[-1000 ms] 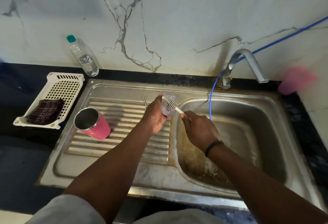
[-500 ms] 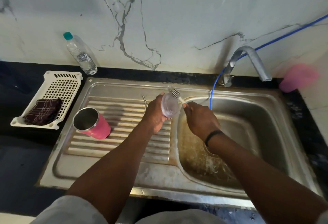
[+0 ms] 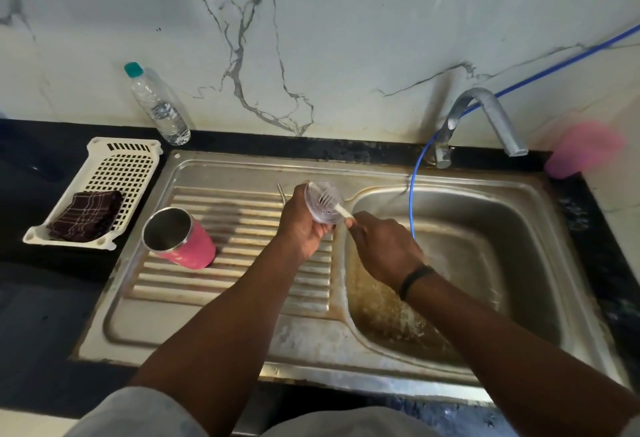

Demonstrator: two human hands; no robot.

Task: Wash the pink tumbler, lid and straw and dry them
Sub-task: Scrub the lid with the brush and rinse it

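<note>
Two hands at work, frame centre. Left hand (image 3: 300,225) gripping clear lid (image 3: 323,203) by its rim; right hand (image 3: 382,248) pinching brush (image 3: 330,201) handle. Bristles back inside lid, off the far rim of half a second ago: scrubbing ongoing, rinse and drying pending. Pink tumbler (image 3: 180,239) at 9 o'clock, tilted on drainboard (image 3: 242,280). Thin metal straw (image 3: 280,191) apparently just beyond left hand. Basin (image 3: 485,263) at 3 o'clock. Basket (image 3: 117,173) with dark cloth (image 3: 86,215) at 10 o'clock; bottle (image 3: 157,105) beyond. Tap (image 3: 485,117), blue hose (image 3: 412,201) at 1 o'clock. Marble wall (image 3: 346,38) farthest.
</note>
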